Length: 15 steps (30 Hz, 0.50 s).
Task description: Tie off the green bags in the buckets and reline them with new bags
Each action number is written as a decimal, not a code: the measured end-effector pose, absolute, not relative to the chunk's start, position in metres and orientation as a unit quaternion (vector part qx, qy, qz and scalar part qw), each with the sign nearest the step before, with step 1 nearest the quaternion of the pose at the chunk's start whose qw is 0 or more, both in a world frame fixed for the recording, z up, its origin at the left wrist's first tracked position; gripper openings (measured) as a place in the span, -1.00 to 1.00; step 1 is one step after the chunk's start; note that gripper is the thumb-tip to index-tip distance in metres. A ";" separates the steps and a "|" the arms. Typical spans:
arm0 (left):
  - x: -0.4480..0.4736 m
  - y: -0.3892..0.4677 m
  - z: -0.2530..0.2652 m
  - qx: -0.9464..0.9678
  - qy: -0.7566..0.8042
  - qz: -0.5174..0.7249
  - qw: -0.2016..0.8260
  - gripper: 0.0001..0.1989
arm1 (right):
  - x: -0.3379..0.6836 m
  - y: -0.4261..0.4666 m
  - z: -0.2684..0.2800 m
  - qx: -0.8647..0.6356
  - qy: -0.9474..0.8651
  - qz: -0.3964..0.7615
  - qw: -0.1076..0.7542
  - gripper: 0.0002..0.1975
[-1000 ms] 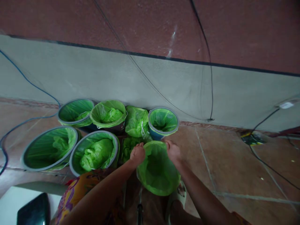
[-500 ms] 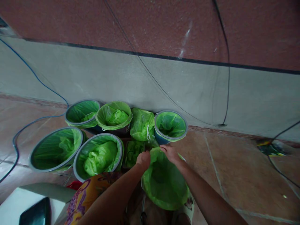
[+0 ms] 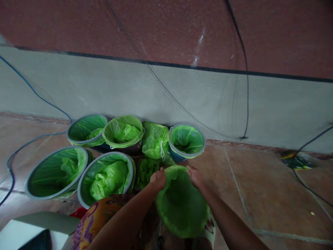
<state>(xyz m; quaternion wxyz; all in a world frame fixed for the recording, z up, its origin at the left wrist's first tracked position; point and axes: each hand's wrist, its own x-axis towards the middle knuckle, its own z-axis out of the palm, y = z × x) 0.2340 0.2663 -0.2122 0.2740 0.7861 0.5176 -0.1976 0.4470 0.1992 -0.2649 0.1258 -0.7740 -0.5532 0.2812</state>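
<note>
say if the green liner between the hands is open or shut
Open: the green liner shows a wide, round mouth and its inside, with the left hand and right hand at its far edge.

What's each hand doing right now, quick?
Left hand: closed, holding the edge of the green liner on its left side.
Right hand: closed, holding the same liner's edge on its right side.
</note>
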 end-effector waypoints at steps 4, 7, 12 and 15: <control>0.236 0.268 -0.209 0.794 0.512 -0.183 0.273 -0.30 | 0.449 0.158 -0.260 -0.833 -0.481 0.258 0.090 -0.66; 0.242 0.266 -0.201 0.802 0.516 -0.143 0.264 -0.29 | 0.446 0.143 -0.249 -0.865 -0.450 0.203 0.090 -0.58; 0.253 0.263 -0.183 0.828 0.500 -0.063 0.247 -0.57 | 0.431 0.171 -0.229 -0.787 -0.549 0.178 0.217 -0.63; 0.253 0.263 -0.182 0.833 0.491 -0.072 0.247 -0.67 | 0.422 0.199 -0.233 -0.718 -0.618 0.211 0.243 -0.66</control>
